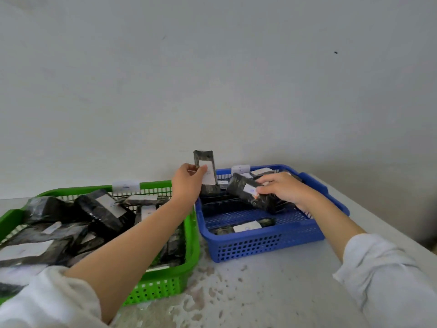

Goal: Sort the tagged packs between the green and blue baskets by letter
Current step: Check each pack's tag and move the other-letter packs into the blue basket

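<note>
Head view, centre of frame: upright pack [209,176], white tag facing the camera, raised over the far left corner of the blue basket [272,242].
Left hand [186,183]: thumb and fingers pinch the upright pack's left edge.
Tilted pack [246,192]: right of centre, over the blue basket.
Right hand [283,188]: fingers curled over the tilted pack, gripping it.
Green basket [165,285]: lower left, heaped with tagged packs, just beside the blue basket.
Table [272,292]: pale, mottled, bearing both baskets.
</note>
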Demonstrator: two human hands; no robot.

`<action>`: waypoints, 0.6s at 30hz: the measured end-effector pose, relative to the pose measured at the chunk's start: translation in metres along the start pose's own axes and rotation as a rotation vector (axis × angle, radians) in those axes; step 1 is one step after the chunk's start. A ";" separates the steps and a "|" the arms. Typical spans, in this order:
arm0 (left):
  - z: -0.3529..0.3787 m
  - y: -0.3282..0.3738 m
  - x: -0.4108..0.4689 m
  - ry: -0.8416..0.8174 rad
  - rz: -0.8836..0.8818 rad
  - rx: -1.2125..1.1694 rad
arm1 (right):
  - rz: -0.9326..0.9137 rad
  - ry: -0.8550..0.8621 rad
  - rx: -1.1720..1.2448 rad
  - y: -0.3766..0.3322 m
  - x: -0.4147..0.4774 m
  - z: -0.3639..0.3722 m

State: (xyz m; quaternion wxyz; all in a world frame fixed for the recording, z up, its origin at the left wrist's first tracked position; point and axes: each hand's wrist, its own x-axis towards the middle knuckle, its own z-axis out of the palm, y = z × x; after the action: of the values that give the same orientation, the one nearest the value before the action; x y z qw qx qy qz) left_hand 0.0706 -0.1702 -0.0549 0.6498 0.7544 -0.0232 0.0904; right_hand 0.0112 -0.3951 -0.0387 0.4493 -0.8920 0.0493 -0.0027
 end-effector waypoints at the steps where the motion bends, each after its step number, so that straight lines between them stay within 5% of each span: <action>1: 0.004 -0.004 -0.001 0.031 0.008 0.012 | 0.012 -0.037 -0.025 0.005 0.000 -0.003; 18: 0.011 -0.018 -0.003 -0.029 0.324 0.368 | 0.149 -0.198 -0.776 0.039 -0.004 -0.058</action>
State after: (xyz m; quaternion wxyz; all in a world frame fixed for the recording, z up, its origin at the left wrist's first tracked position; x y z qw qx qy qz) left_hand 0.0712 -0.1782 -0.0744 0.4781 0.8476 -0.1365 0.1853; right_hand 0.0011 -0.4644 -0.0350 0.0809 -0.9853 0.0676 0.1343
